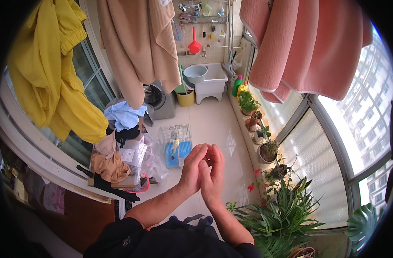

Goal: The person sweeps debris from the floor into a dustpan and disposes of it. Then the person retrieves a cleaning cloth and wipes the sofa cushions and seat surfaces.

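My left hand (192,171) and my right hand (213,174) are cupped together in front of my body, fingertips near each other and the palms turned inward. A small gap shows between the fingers; whether anything lies inside the cupped palms cannot be seen. Beyond them on the tiled floor stands a wire birdcage (162,137) with a blue base, and a small yellow and white bird (175,145) appears at it. Left of my hands, clothes and clear plastic bags are piled up, with a light blue garment (125,115) on top.
A front-loading washing machine (166,104), a yellow bucket (186,99) and a white sink (212,87) holding a grey basin (195,73) stand at the far end. Potted plants (267,152) line the window ledge at right. Yellow clothing (54,74) and pink towels (299,48) hang overhead.
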